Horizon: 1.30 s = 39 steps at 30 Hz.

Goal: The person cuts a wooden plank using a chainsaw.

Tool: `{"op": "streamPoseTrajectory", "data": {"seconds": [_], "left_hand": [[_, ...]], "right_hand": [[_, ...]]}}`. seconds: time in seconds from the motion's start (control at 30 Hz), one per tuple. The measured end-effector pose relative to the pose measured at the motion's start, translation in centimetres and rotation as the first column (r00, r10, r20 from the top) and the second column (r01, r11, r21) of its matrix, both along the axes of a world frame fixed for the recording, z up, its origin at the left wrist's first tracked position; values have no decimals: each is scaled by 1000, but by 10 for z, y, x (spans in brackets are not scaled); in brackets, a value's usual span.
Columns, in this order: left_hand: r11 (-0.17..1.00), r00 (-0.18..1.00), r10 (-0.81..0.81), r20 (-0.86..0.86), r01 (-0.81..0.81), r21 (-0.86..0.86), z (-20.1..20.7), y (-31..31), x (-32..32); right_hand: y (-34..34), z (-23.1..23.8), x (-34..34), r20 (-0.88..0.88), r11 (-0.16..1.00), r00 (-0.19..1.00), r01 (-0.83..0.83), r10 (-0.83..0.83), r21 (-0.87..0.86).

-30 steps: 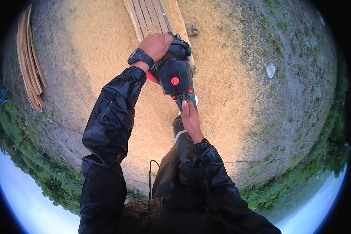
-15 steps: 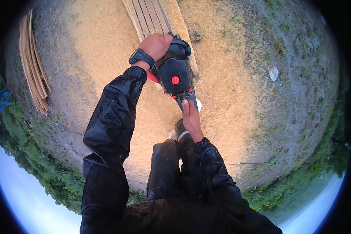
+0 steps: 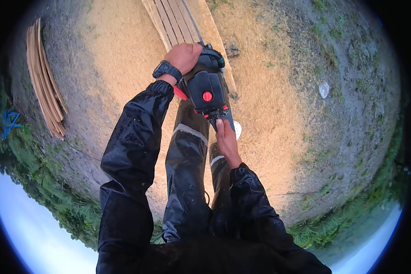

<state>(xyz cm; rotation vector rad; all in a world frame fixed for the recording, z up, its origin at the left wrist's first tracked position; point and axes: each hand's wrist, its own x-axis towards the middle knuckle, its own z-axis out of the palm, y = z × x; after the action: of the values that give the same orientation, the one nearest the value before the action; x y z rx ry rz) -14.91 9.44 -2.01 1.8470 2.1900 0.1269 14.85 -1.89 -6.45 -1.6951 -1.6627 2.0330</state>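
I hold a black and red chainsaw (image 3: 206, 89) over a long timber (image 3: 178, 23) that is sliced lengthwise into planks. My left hand (image 3: 183, 57), with a black watch on its wrist, is shut on the saw's front handle. My right hand (image 3: 226, 141) grips the rear handle just behind the red cap. The saw's bar runs forward along the cut in the timber. Both arms are in wet black rain sleeves.
Sawdust (image 3: 123, 55) covers the ground around the timber. A stack of thin cut planks (image 3: 43, 86) lies at the far left. Grass and bare dirt with a pale stone (image 3: 324, 89) lie to the right. My legs in dark rain trousers (image 3: 187, 173) stand under the saw.
My left leg has stepped forward under the saw. Both hands keep their hold, and the saw stays in about the same place on the timber.
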Motion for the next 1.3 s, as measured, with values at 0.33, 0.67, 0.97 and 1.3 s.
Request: {"op": "streamPoseTrajectory", "data": {"seconds": [0.33,0.67,0.97,1.3], "left_hand": [[1000,1000,-18,-9,18,2,3,18,-23],[997,998,-46,-36,48,56,9,32,-56],[995,995,-83,-51,86,55,7,41,-64],[992,995,-81,-63,87,92,14,66,-96]], "right_hand": [[16,8,-22,29,1000,1000,-3,4,-20],[32,14,-51,32,999,999,-32,32,10],[39,13,-62,16,1000,1000,-4,3,28],[69,23,-94,17,999,1000,-4,4,39]]}}
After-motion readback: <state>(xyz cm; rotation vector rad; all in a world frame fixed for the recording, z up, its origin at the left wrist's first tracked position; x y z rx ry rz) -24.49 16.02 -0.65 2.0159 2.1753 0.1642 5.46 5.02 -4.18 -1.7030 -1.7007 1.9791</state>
